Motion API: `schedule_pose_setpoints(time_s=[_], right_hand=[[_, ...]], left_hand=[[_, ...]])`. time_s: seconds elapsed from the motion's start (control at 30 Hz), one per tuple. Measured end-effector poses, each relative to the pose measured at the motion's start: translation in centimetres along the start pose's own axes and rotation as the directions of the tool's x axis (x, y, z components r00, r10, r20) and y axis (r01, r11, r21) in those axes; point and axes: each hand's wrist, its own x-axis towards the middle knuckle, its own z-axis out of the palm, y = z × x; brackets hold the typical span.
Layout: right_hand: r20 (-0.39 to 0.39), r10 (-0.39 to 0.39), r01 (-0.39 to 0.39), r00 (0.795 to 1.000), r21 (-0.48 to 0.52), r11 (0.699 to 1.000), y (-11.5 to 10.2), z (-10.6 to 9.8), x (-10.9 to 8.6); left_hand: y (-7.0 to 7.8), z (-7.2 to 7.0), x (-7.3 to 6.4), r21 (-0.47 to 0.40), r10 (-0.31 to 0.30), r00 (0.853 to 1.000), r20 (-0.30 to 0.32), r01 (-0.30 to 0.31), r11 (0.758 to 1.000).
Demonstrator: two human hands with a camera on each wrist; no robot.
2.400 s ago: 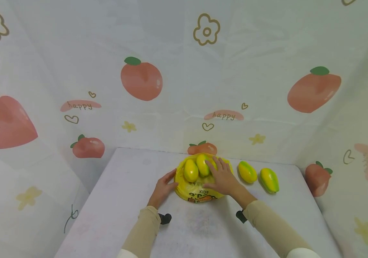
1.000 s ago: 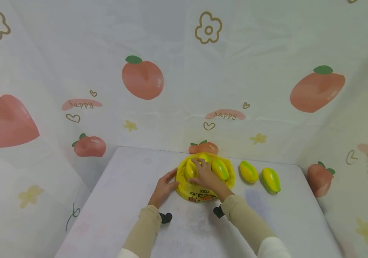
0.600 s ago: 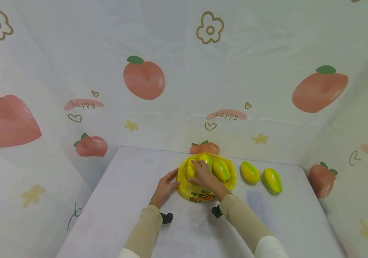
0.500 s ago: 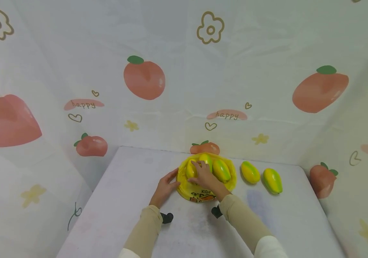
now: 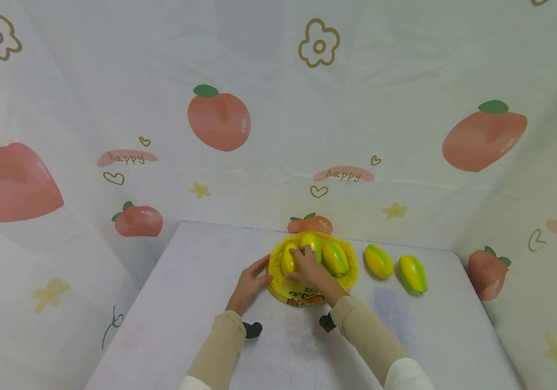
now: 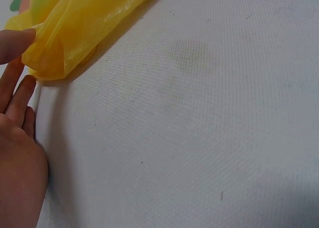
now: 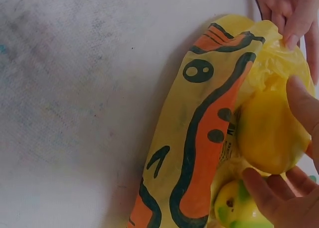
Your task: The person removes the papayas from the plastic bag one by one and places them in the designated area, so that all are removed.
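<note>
A yellow plastic bag [image 5: 278, 288] with printed lettering lies open near the table's back edge, its rim folded outward. My left hand [image 5: 249, 284] is at the bag's left rim; in the left wrist view the thumb lies over the yellow plastic [image 6: 84, 26] with fingers beneath it, pinching the edge. My right hand [image 5: 313, 273] reaches into the bag and grips the leftmost yellow mango [image 5: 286, 261], thumb on one side and fingers on the other in the right wrist view. Behind it is a second mango [image 5: 311, 241]; a third, yellow-green mango [image 5: 335, 259] rests at the bag's right.
Two more yellow-green mangoes, one nearer [image 5: 379, 261] and one farther right [image 5: 412, 274], lie on the white table [image 5: 161, 336] beside the bag. A patterned cloth [image 5: 269, 200] rises directly behind the table and along both sides.
My right hand has left the mango at the bag's right, moved left and taken hold of the leftmost one. Its fingers have lately slid slightly lower. The left hand stays at the rim.
</note>
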Motion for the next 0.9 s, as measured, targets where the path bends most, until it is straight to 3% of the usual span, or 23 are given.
schedule_pose_setpoints(time_s=[0.47, 0.9], right_hand=[[-0.002, 0.011, -0.011, 1.000, 0.021, 1.000, -0.2, 0.0, 0.0], [-0.088, -0.070, 0.074, 0.994, 0.043, 0.996, -0.3, -1.0, -1.0]], left_hand=[[-0.3, -0.1, 0.1, -0.025, 0.013, 1.000, 0.009, -0.013, 1.000], [-0.2, -0.1, 0.0, 0.003, -0.003, 1.000, 0.009, 0.003, 1.000]])
